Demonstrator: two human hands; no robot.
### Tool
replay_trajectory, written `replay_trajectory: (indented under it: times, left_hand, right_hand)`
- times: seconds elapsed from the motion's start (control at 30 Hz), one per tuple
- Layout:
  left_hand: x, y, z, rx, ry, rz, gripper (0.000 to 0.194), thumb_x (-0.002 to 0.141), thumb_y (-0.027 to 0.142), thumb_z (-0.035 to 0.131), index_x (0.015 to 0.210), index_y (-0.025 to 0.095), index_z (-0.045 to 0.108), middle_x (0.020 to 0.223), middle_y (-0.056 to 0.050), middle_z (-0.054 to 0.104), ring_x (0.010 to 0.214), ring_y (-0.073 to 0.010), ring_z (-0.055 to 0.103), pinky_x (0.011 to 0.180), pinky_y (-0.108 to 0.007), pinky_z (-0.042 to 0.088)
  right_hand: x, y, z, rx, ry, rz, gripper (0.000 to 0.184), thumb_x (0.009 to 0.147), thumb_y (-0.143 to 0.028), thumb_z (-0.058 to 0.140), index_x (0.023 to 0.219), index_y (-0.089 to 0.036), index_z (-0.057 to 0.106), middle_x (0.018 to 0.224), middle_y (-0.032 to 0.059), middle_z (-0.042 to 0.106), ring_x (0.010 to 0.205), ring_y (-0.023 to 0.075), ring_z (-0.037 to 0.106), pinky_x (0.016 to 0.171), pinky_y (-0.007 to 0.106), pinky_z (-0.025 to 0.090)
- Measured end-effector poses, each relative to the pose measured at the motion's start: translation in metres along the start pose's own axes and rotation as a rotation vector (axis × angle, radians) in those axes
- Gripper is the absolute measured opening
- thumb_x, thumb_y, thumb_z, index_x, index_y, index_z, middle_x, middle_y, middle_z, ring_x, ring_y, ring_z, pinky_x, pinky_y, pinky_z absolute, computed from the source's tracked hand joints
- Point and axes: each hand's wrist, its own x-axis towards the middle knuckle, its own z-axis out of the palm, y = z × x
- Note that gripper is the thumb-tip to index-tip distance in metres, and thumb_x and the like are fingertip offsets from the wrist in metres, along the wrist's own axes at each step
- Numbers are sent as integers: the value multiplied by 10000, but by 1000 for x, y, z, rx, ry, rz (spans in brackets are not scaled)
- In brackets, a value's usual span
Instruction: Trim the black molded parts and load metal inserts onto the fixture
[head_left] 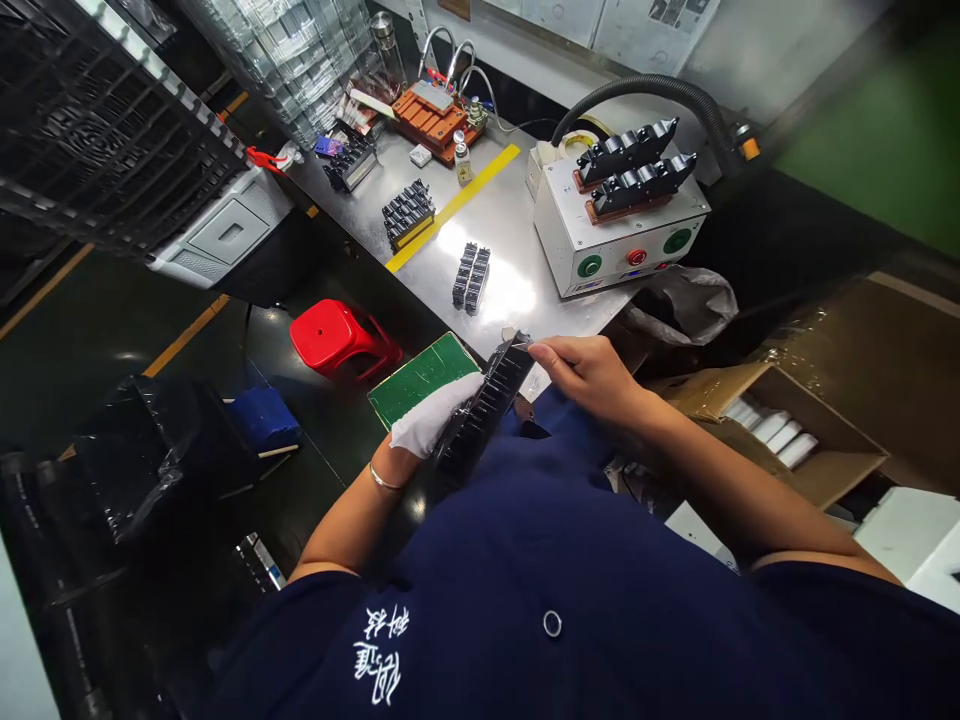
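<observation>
My left hand (435,412), in a white glove, is closed around a long black ribbed plastic part (487,405), which it holds tilted in front of my body. At the part's upper end, my bare right hand (589,372) is closed with thumb and forefinger pinched together. Something thin and pale seems to show at those fingertips, too small to name. Beneath the gloved hand is a green board (427,378) with a scratched surface. Two black plastic parts (471,277) stand side by side on the metal table (517,235) beyond my hands.
A white control box (622,245) with buttons carries two black pieces (637,165). More black parts (409,215) sit by the yellow tape (457,205), with an orange fixture (435,115) behind. A red stool (326,335) stands left; an open carton (795,430) is right.
</observation>
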Motion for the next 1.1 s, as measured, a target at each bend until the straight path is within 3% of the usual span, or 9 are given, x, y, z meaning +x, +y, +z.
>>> replay_trajectory:
  times: [0.07, 0.13, 0.23, 0.37, 0.53, 0.73, 0.9, 1.1]
  left_hand:
    - [5, -2, 1, 8, 87, 29, 400, 813, 488, 621, 1038, 158, 644, 1034, -82, 701, 962, -214, 644, 881, -354, 517]
    - [6, -4, 5, 92, 261, 69, 519, 721, 425, 733, 1147, 163, 592, 1126, -86, 683, 1027, -225, 641, 918, -371, 515]
    - [-3, -10, 12, 324, 482, 129, 710, 550, 323, 859, 1181, 184, 564, 1149, -80, 680, 1056, -245, 648, 942, -397, 520]
    - [-18, -24, 17, 482, 544, 250, 763, 540, 357, 866, 1211, 202, 535, 1154, -84, 686, 1057, -252, 664, 938, -411, 539]
    - [-22, -34, 16, 545, 502, 394, 731, 574, 407, 845, 1192, 186, 522, 1121, -97, 698, 1010, -250, 687, 917, -411, 556]
    - [-23, -26, 13, 529, 395, 410, 746, 582, 387, 845, 1219, 179, 519, 1131, -95, 691, 1031, -256, 678, 921, -418, 550]
    - [-23, -18, 16, 428, 254, 334, 670, 603, 363, 830, 1181, 180, 545, 1108, -85, 693, 1021, -255, 669, 935, -428, 529]
    - [-20, -20, 23, 298, 281, 212, 748, 516, 337, 869, 1159, 167, 528, 1148, -102, 668, 1069, -276, 638, 969, -456, 491]
  right_hand:
    - [2, -1, -2, 9, 114, -39, 490, 990, -488, 339, 834, -178, 686, 714, 50, 674, 644, 150, 593, 615, 267, 406]
    - [2, -1, -6, -59, 173, -93, 477, 974, -522, 376, 893, -172, 690, 745, 61, 687, 668, 163, 609, 620, 274, 409]
    - [-2, -4, -12, -222, 112, -205, 534, 926, -616, 423, 837, -153, 673, 622, 38, 615, 563, 144, 539, 559, 271, 350]
    - [-9, -10, -20, -341, 1, -318, 584, 936, -643, 367, 741, -155, 621, 606, 30, 584, 548, 127, 492, 530, 263, 278]
    - [-11, -15, -27, -287, -71, -446, 540, 967, -529, 425, 564, -176, 492, 509, -14, 475, 494, 96, 410, 514, 254, 248]
    - [-12, -15, -29, -254, -19, -499, 513, 955, -531, 450, 590, -175, 503, 541, -17, 470, 511, 95, 398, 520, 248, 260]
    - [-14, -15, -30, -214, -46, -506, 534, 951, -551, 435, 565, -183, 477, 528, -17, 449, 500, 98, 381, 513, 254, 258]
    - [-16, -15, -28, -205, -37, -526, 539, 961, -499, 455, 521, -188, 437, 500, -17, 443, 482, 96, 385, 504, 263, 259]
